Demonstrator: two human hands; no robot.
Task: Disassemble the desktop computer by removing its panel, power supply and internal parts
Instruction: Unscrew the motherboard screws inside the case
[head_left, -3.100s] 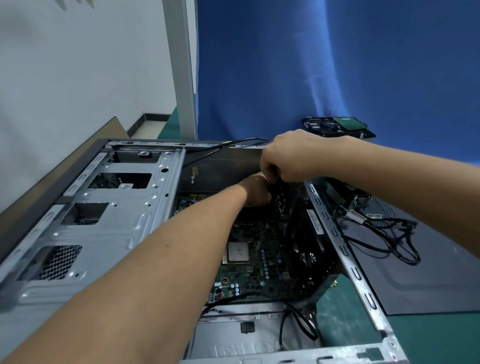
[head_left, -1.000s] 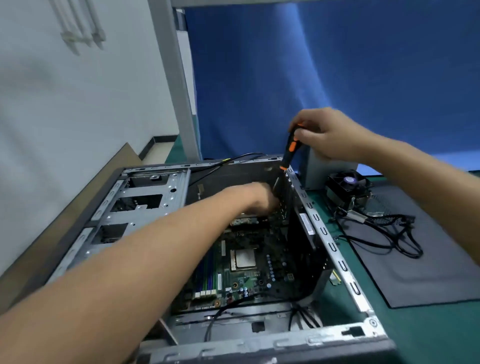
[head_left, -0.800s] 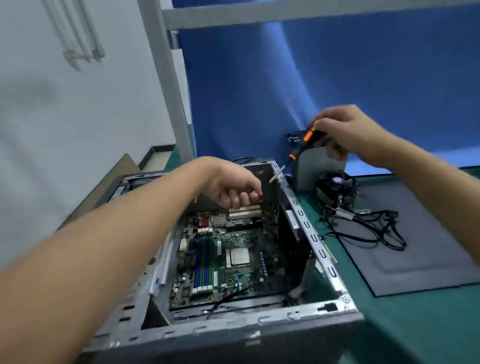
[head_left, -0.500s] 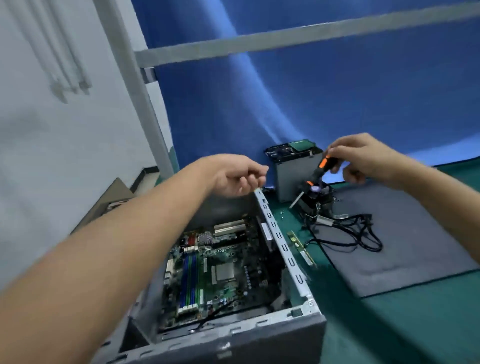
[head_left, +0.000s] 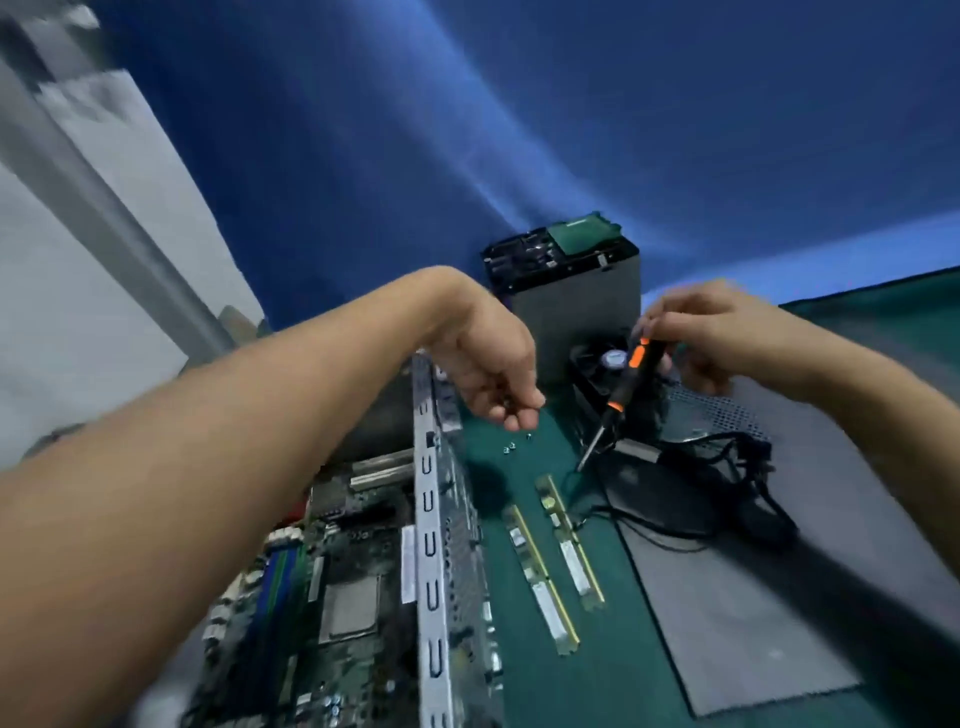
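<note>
Head camera view, blurred by motion: the fingers (head_left: 511, 415) of the left hand (head_left: 483, 364) hang bunched together, tips pointing down, low over the green tabletop (head_left: 519, 483). Whether they pinch anything cannot be told. Directly under the tips, a few small screws (head_left: 510, 447) lie loose on the tabletop. Across a strip of tabletop to the right, the right hand (head_left: 711, 332) pinches the orange-and-black handle of a screwdriver (head_left: 626, 382). Its long axis slants from the hand down and to the left, with the metal tip low near the tabletop. The computer case (head_left: 427, 519) lies open just left of the left hand, its perforated rim running from near to far. The motherboard (head_left: 353, 545) is seated inside, below that rim. The left hand is the nearer one, just beside the rim, while the right hand with the tool is well apart from it. Closer to the camera, two memory sticks (head_left: 543, 577) lie side by side on the tabletop, roughly parallel to the rim. Behind the hands stands a grey box (head_left: 576, 312), probably the power supply, with a cooler fan (head_left: 602, 364) at its foot and a grey mat (head_left: 727, 597) to the right. Going back to the motherboard would likely mean swinging the screwdriver left over the rim and tipping its shaft downward.
</note>
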